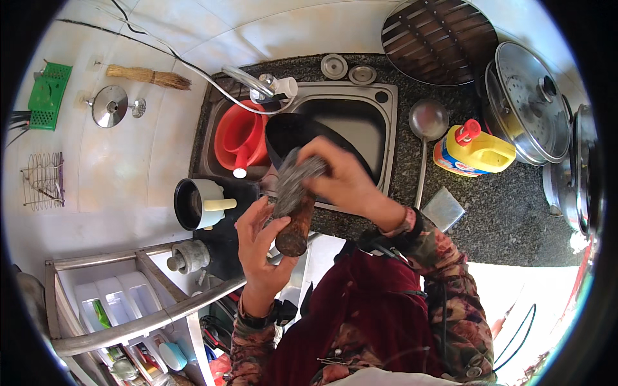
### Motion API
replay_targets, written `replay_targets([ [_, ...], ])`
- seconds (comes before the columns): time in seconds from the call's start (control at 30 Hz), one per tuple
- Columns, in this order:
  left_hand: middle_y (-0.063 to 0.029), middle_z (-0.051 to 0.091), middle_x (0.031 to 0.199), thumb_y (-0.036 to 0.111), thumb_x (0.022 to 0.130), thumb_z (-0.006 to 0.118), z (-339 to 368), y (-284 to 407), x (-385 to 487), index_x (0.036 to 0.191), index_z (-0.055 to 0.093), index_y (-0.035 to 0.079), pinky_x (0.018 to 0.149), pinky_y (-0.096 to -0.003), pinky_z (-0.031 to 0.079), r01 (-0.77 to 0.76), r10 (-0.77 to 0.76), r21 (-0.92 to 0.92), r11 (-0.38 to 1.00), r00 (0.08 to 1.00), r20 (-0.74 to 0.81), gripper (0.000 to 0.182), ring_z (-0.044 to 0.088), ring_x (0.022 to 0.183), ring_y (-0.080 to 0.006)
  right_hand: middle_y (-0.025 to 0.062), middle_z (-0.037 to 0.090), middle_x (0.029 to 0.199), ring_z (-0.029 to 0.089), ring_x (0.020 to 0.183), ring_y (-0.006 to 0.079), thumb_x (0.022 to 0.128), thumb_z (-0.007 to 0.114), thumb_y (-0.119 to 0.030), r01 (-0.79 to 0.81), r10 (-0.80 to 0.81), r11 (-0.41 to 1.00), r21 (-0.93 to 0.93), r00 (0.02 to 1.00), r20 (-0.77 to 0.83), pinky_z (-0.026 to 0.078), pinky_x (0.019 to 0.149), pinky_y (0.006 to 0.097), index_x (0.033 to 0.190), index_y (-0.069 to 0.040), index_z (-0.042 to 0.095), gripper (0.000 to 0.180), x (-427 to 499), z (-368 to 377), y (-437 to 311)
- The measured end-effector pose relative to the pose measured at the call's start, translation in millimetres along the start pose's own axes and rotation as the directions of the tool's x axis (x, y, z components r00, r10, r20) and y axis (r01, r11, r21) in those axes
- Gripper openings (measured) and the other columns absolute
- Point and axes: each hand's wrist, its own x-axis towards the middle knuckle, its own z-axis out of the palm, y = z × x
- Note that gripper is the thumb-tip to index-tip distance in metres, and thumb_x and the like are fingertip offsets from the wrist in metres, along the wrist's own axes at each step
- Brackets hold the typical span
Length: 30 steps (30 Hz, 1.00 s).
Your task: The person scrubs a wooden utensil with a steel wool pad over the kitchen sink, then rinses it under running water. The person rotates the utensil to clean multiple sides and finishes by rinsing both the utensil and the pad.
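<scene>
A dark wok (pixel 294 126) is tilted over the sink (pixel 392 120), its brown wooden handle (pixel 295 230) pointing towards me. My left hand (pixel 264 251) is around the handle's left side, with fingertips and thumb against it. Grey steel wool (pixel 297 181) is pinched in my right hand (pixel 345 181) and pressed on the upper part of the handle, hiding where the handle joins the wok. Some of my left fingers are hidden behind the handle and steel wool.
A red basin (pixel 223 140) holding a red dipper (pixel 241 157) sits in the left basin below the faucet (pixel 248 82). Right of the sink are a steel ladle (pixel 428 120), yellow bottle (pixel 483 152) and lidded pots (pixel 531 106). A handled pot (pixel 193 205) and stone mortar (pixel 194 255) stand at left.
</scene>
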Motion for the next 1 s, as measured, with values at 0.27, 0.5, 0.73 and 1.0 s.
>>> replay_targets([
  [0.27, -0.0161, 0.063, 0.104, 0.032, 0.070, 0.088, -10.8, 9.1, -7.9, 0.120, 0.066, -0.001, 0.072, -0.0342, 0.054, -0.025, 0.018, 0.164, 0.986, 0.999, 0.047, 0.064, 0.064, 0.086, -0.0275, 0.0143, 0.055, 0.121, 0.057, 0.084, 0.0250, 0.072, 0.071, 0.006, 0.269, -0.315, 0.903, -0.334, 0.944, -0.092, 0.046, 0.069, 0.0279, 0.102, -0.005, 0.053, 0.037, -27.9, -29.8, 17.5],
  [0.5, -0.0159, 0.064, 0.101, 0.027, 0.068, 0.089, -12.6, 12.3, -1.3, 0.117, 0.068, -0.003, 0.071, -0.0339, 0.054, -0.034, 0.025, 0.193, 0.981, 0.999, 0.048, 0.061, 0.065, 0.085, -0.0281, 0.0161, 0.053, 0.138, 0.058, 0.108, 0.0245, 0.092, 0.067, -0.020, 0.037, -0.088, 0.976, 0.214, 0.968, 0.236, 0.050, 0.087, 0.0356, 0.125, -0.003, 0.056, 0.039, -33.2, -27.7, 42.2],
  [0.73, -0.0161, 0.065, 0.099, 0.031, 0.069, 0.089, -18.4, 17.3, 3.2, 0.116, 0.068, -0.005, 0.071, -0.0330, 0.054, 0.018, -0.036, 0.175, 0.984, 0.995, 0.097, 0.062, 0.065, 0.082, -0.0273, 0.0150, 0.055, 0.127, 0.056, 0.111, 0.0239, 0.097, 0.059, -0.020, 0.069, -0.127, 0.982, 0.174, 0.926, 0.354, 0.045, 0.096, 0.0355, 0.124, -0.002, 0.058, 0.032, -23.9, -30.7, 37.6],
  [1.0, -0.0171, 0.066, 0.098, 0.045, 0.071, 0.087, -19.1, 21.1, 10.8, 0.112, 0.069, -0.008, 0.072, -0.0330, 0.052, 0.070, -0.087, 0.142, 0.987, 0.990, 0.113, 0.070, 0.064, 0.083, -0.0258, 0.0116, 0.053, 0.112, 0.056, 0.105, 0.0282, 0.089, 0.066, -0.006, 0.142, -0.143, 0.990, 0.026, 0.950, 0.278, 0.045, 0.093, 0.0348, 0.119, -0.007, 0.059, 0.031, -19.7, -17.8, 40.2],
])
